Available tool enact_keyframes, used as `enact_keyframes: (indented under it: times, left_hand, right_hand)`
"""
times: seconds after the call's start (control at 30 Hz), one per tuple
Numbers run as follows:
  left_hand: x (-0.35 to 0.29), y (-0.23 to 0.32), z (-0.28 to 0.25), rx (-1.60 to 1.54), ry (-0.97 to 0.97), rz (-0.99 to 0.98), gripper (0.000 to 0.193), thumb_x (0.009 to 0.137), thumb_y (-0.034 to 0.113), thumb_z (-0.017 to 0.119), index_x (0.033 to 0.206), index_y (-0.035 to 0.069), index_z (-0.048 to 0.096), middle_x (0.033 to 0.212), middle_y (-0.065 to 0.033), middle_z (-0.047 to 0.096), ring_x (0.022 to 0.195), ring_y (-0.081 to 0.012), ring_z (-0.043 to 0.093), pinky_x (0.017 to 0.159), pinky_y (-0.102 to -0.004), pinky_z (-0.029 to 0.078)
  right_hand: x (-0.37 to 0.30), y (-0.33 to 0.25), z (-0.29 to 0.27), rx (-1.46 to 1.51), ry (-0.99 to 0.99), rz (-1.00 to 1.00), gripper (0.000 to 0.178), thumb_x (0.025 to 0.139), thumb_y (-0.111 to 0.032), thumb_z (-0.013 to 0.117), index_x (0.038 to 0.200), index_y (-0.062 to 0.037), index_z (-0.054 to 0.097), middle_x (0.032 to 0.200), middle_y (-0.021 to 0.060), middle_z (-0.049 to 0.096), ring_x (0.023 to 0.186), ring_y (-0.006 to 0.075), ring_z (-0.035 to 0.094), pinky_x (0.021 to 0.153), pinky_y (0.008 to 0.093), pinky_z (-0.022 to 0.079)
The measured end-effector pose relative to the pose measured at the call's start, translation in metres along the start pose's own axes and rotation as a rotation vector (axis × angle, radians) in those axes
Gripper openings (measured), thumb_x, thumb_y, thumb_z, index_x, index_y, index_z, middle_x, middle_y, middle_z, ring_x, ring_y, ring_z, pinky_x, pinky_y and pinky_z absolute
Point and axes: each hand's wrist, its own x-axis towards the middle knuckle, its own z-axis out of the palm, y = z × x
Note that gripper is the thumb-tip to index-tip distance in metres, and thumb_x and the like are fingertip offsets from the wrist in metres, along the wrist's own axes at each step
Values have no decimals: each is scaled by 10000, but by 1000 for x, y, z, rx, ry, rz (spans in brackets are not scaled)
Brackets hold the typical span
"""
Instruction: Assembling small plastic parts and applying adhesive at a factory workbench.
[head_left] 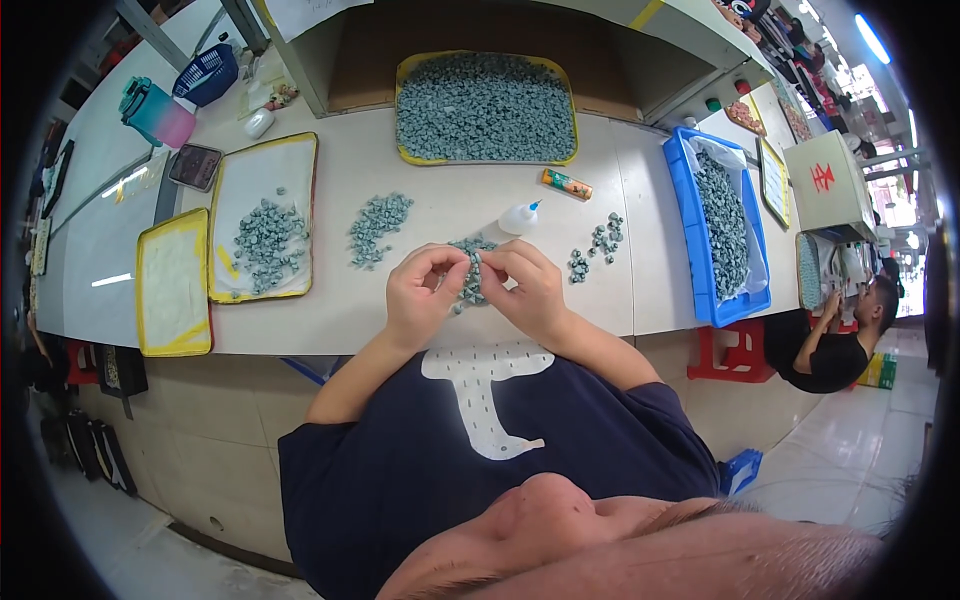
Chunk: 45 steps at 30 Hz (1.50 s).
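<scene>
1. So both hands are up over the desk (640, 215), left hand (415, 298) and right hand (537, 300) meeting fingertip to fingertip. Thumbs and fingers look pinched together on a tiny grey-green piece (473, 268); fingers hide most of it, so can't call its long axis.
2. That piece sits right between the two grips, neither hand really nearer. A small pile (470, 293) of the same stuff lies just below, between the hands.
3. White squeeze bottle (518, 219) with a blue tip: just beyond the right hand, apart from it.
4. Containers: the far yellow-rimmed tray (573, 148) is packed with grey-green pieces. Blue bin (702, 292) off to the right has a pale liner and loads more. Paper-lined tray (313, 215) on the left holds a loose heap.
</scene>
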Motion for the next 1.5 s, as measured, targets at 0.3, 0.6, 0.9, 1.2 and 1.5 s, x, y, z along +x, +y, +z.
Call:
enact_keyframes:
  times: [0.3,0.6,0.9,1.2,1.5]
  left_hand:
    - [2,1,-16,317,-73,-153,74,843,19,640,898,-29,643,807,-85,644,705,-145,601,622,-252,477]
    - [9,-8,-52,1034,256,175,152,796,-5,629,945,-16,658,884,-143,622,820,-318,597,719,-366,481]
    - [11,-4,-32,752,133,-33,100,845,-2,610,933,-32,647,891,-101,618,773,-224,576,688,-320,472]
    - [11,-26,-13,-908,-33,-515,111,936,70,569,1026,17,605,889,-56,604,712,-110,513,635,-247,442]
    - [12,-35,-19,-980,-6,-371,73,941,58,550,1003,19,554,881,-60,572,717,-112,494,663,-246,439]
  right_hand:
    - [7,3,-24,-107,-304,317,136,785,-82,724,862,22,687,758,92,638,591,160,585,555,274,484]
    - [3,35,-36,-473,-212,537,232,777,-165,758,896,8,659,869,113,644,660,206,599,614,326,487]
    - [5,54,-23,-158,-100,324,441,802,-137,734,1176,-31,526,1008,104,609,822,212,601,726,317,492]
    - [13,19,-32,-141,-133,85,452,735,-81,758,1150,-59,580,933,108,601,824,272,604,703,323,486]
    - [17,14,-37,-278,-187,-7,415,697,-173,771,1079,-79,637,861,73,593,797,258,579,690,348,457]
